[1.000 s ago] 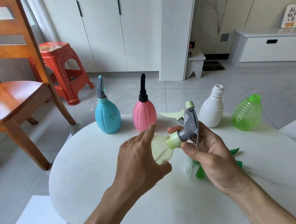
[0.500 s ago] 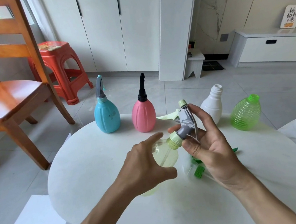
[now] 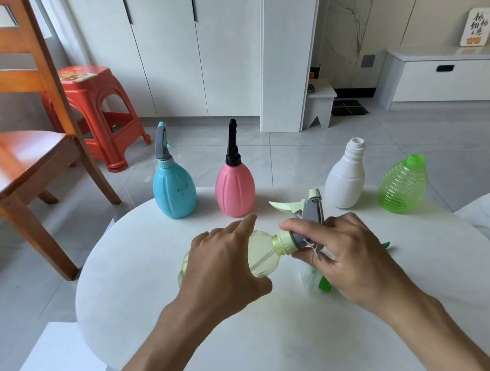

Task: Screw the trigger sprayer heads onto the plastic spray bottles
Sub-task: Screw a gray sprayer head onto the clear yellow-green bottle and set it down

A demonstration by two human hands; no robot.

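- Five bottles are showing, four standing toward the far edge of the white table (image 3: 288,335) and one lying in my grip above its middle.
- My left hand (image 3: 226,268) is wrapping around the body of the pale yellow bottle (image 3: 262,254), which is lying on its side with its neck pointing right; my index finger is stretching out straight over it rather than curling.
- My right hand (image 3: 346,253) is pinching the grey sprayer head (image 3: 311,223) at its collar, thumb on the near side and fingers on the far side, right where the collar is meeting the yellow bottle's threaded neck.
- I cannot tell how far the collar is sitting down on the threads.
- The head's pale green trigger is sticking out to the left, and its nozzle is pointing away from me.
- Under my right hand a green sprayer head (image 3: 325,283) is lying on the table, mostly hidden.
- At the back, the blue bottle (image 3: 174,188) is standing with a grey head on it, and the pink bottle (image 3: 234,186) just beside it is wearing a black one.
- Further right, the white bottle (image 3: 343,175) and the ribbed green bottle (image 3: 402,186) are standing with open necks.
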